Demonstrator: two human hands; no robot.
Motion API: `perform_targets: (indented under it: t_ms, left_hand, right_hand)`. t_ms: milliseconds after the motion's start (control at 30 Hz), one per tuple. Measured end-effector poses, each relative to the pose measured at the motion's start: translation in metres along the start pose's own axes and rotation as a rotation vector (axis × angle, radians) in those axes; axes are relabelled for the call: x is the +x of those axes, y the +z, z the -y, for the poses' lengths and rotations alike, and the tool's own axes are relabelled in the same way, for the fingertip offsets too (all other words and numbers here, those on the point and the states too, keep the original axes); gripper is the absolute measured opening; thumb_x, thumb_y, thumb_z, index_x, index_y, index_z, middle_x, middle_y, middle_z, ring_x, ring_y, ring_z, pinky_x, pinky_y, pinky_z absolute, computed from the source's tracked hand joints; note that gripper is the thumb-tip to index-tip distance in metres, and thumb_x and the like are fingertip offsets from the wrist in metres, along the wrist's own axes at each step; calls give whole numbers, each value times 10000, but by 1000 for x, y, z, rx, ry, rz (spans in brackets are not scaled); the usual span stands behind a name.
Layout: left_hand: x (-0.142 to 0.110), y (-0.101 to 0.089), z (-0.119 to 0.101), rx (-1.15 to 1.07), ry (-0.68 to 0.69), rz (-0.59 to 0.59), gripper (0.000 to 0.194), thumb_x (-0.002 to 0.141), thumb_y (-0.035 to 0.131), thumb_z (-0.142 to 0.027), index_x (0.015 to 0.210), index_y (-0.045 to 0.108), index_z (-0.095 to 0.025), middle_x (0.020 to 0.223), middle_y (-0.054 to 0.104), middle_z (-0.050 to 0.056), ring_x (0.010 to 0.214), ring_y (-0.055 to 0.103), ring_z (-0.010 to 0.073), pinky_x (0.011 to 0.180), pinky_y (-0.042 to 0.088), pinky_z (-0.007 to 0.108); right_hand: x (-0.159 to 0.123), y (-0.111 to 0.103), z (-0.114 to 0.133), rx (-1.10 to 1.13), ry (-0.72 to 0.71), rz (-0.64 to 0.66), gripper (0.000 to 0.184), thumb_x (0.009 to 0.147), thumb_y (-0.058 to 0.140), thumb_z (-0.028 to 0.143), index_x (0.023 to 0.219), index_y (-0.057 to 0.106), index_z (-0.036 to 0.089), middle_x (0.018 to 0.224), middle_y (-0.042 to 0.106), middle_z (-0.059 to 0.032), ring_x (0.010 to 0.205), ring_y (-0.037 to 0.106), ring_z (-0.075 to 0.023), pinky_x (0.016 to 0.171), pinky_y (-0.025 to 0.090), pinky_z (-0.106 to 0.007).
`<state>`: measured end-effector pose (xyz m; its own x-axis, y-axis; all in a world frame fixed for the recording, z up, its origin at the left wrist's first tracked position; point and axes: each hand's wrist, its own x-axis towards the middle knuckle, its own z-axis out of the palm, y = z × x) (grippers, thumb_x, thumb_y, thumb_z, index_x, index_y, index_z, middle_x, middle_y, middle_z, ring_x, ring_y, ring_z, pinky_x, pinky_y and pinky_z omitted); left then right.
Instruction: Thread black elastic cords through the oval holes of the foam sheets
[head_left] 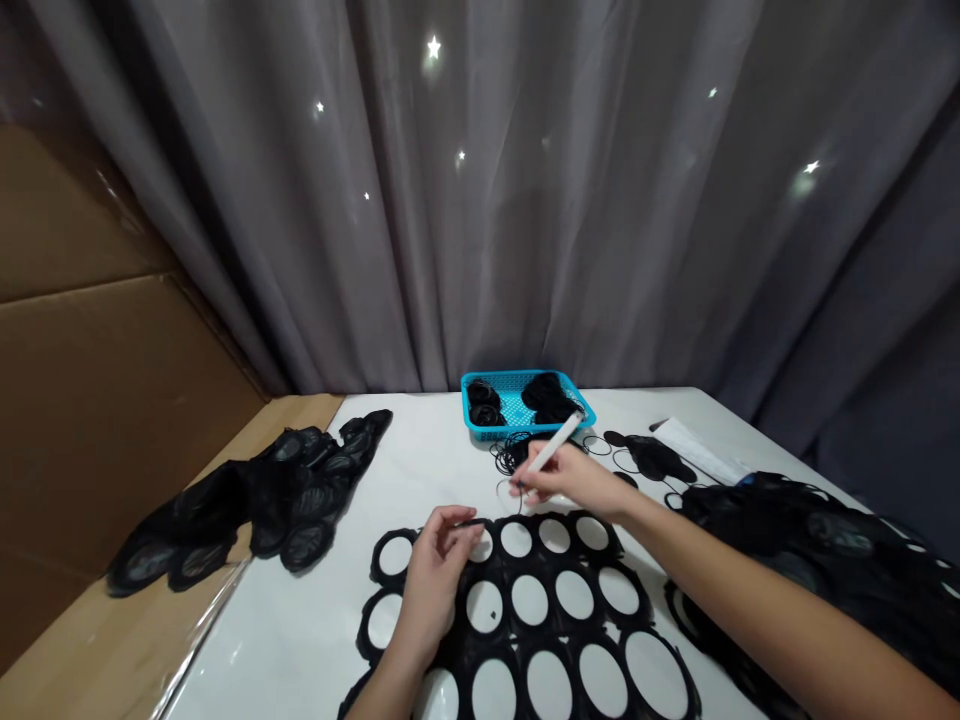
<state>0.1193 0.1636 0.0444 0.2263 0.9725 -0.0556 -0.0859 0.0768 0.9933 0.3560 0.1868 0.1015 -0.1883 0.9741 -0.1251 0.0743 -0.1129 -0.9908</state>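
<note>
My right hand (562, 475) is closed around a white pen-shaped tool (556, 441), its rear end pointing up toward the basket. A thin dark loop (504, 492) hangs at those fingertips; whether they pinch it is hard to see. Beneath lies a black sheet with rows of round openings (505, 571), flat on the white tabletop. My left hand (442, 550) rests over its upper left part, fingers loosely curled and thumb apart from the index finger. It covers some of the openings.
A blue basket (517, 378) with black loops inside stands at the back, and more black loops (511, 455) lie before it. Bunched black pieces (300, 490) are on the left, a larger black heap (817, 540) on the right. A cardboard box (90, 420) stands left.
</note>
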Motion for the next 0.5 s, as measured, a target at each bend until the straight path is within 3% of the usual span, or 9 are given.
perform_targets:
  t_ms: [133, 333, 400, 500]
  left_hand:
    - [7, -15, -1, 103, -16, -87, 377, 804, 696, -486, 1033, 642, -191, 884, 739, 67, 924, 705, 246, 875, 513, 371]
    - [15, -30, 2, 170, 4, -195, 381, 798, 658, -497, 1013, 658, -183, 821, 722, 56, 868, 704, 254, 830, 509, 379]
    - [17, -31, 5, 187, 15, -203, 378, 791, 657, -497, 1001, 663, -183, 825, 717, 55, 852, 704, 253, 808, 510, 373]
    - [18, -30, 8, 213, 31, -187, 366, 804, 639, -494, 997, 666, -184, 819, 711, 54, 835, 702, 244, 790, 513, 360]
  right_hand:
    - [58, -24, 21, -305, -156, -260, 240, 774, 730, 236, 648, 528, 204, 764, 733, -32, 654, 694, -179, 624, 561, -279]
    - [144, -19, 25, -290, -28, -301, 186, 797, 733, 145, 659, 608, 147, 717, 716, -54, 667, 677, -160, 605, 560, -257]
    - [158, -13, 15, -312, 32, -316, 119, 870, 704, 216, 821, 666, 115, 854, 721, -70, 743, 681, -163, 664, 574, -287]
    - [165, -12, 1, -351, 94, -346, 289, 960, 617, 327, 1182, 618, 143, 1160, 650, -87, 968, 661, -202, 825, 577, -392]
